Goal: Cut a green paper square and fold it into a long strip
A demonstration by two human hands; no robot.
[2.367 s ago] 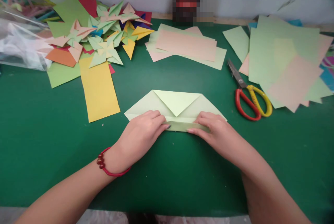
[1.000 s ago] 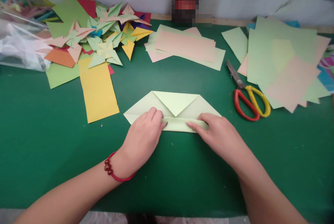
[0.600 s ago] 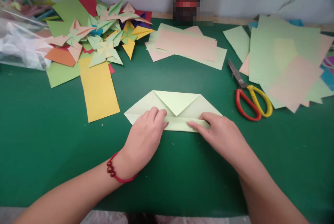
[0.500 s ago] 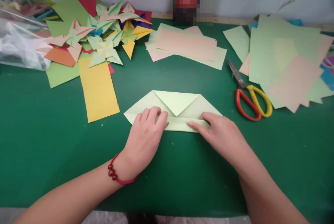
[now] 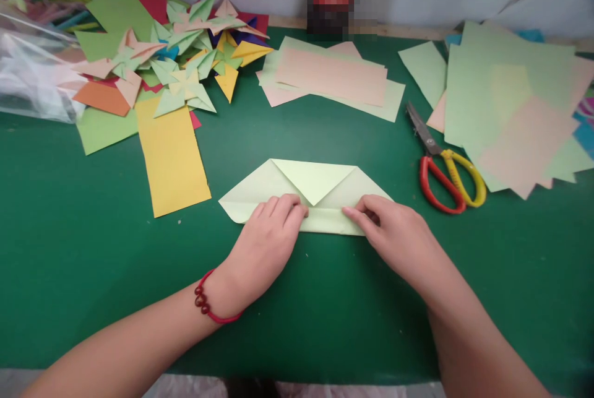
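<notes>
A pale green sheet of folded paper lies on the green table, its far corner turned down into a triangle and its near edge folded up as a strip. My left hand, a red beaded cord at its wrist, presses curled fingers on the left part of this strip. On the strip's right part, my right hand pinches the paper between thumb and fingers. Both hands partly cover the sheet, and the left fingertips are mostly hidden.
Scissors with red and yellow handles lie to the right, beside stacked green and pink sheets. Cut paper strips lie behind. Folded paper stars, a yellow rectangle and a clear plastic bag are at left.
My left hand has slid slightly right along the folded strip. My right fingertips have shifted slightly right too. The paper keeps its shape, and the view has tilted a little.
</notes>
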